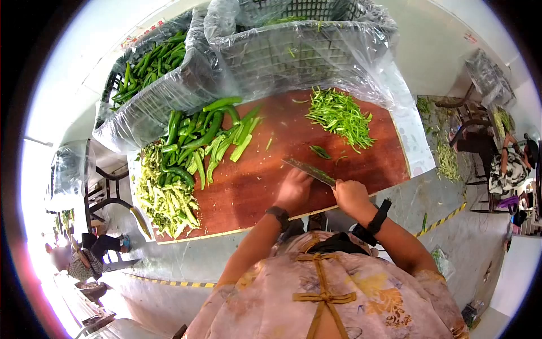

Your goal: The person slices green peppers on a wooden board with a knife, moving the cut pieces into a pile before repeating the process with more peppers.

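In the head view my right hand [351, 198] is closed around the handle of a kitchen knife [309, 170], whose blade points left across the red-brown cutting board [248, 186]. Bits of green cling to the blade. My left hand [294, 189] is beside the blade, low over the board; it is blurred and its fingers are partly hidden by the knife. A small dark green pepper piece [320, 151] lies just beyond the blade. Farther back sits a pile of thin green pepper strips [341, 118]. Whole green peppers [195, 133] and halved pieces [241, 135] lie at the board's left.
Pale seedy scraps [161, 192] are heaped at the board's left edge. Behind it stand a plastic-lined crate of green peppers [155, 62] and another lined crate [305, 51]. People sit at far left and right; yellow-black tape [169, 281] marks the floor.
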The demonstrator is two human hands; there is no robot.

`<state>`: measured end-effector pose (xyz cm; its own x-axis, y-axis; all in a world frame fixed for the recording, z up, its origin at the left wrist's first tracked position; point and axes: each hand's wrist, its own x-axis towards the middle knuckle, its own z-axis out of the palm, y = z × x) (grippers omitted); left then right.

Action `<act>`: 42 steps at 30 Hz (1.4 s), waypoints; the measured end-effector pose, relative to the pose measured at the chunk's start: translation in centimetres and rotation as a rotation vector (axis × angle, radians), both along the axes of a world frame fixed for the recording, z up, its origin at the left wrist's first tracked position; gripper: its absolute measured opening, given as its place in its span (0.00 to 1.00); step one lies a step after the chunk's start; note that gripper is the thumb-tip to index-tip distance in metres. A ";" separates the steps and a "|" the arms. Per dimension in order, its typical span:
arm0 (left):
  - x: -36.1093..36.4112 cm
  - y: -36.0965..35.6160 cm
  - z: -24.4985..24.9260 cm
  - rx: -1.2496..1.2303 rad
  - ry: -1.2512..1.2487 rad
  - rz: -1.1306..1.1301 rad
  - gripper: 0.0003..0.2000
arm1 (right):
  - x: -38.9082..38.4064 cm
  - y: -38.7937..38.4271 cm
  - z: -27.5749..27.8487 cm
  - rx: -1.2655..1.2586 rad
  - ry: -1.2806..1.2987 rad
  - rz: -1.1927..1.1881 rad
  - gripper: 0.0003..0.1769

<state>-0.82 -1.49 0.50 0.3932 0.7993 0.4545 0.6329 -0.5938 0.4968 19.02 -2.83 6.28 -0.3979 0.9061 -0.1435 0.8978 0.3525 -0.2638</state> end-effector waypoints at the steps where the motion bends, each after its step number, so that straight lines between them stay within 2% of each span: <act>1: -0.1 0.0 -0.2 0.010 -0.005 0.003 0.13 | -0.2 0.2 -0.3 -0.004 0.000 0.005 0.12; 6: 0.0 -0.2 0.0 0.001 -0.005 -0.008 0.14 | -2.6 2.7 -1.8 0.129 0.086 0.035 0.12; 11: 0.2 -0.2 0.2 0.033 0.030 0.019 0.15 | -1.9 4.1 -1.6 0.231 0.089 0.006 0.13; 14: 0.3 -0.5 0.5 0.110 0.124 0.091 0.14 | -0.5 1.4 0.4 0.102 0.031 0.017 0.13; 18: 0.0 -0.7 0.1 0.035 0.103 0.055 0.13 | 0.3 -0.3 1.0 0.013 -0.002 -0.005 0.12; 31: -0.2 -0.3 0.2 0.002 0.019 0.016 0.14 | -2.8 3.3 -1.1 0.078 0.063 0.080 0.12; 34: -0.1 -0.4 0.2 0.048 0.015 0.024 0.17 | -2.9 4.4 -0.6 0.127 0.077 -0.025 0.14; 38: 0.2 0.0 0.0 0.061 0.018 0.024 0.18 | -0.4 2.2 0.7 0.105 0.069 -0.023 0.14; 42: 0.4 0.0 0.6 0.029 0.039 0.035 0.15 | 0.5 0.1 1.3 0.033 0.022 -0.033 0.14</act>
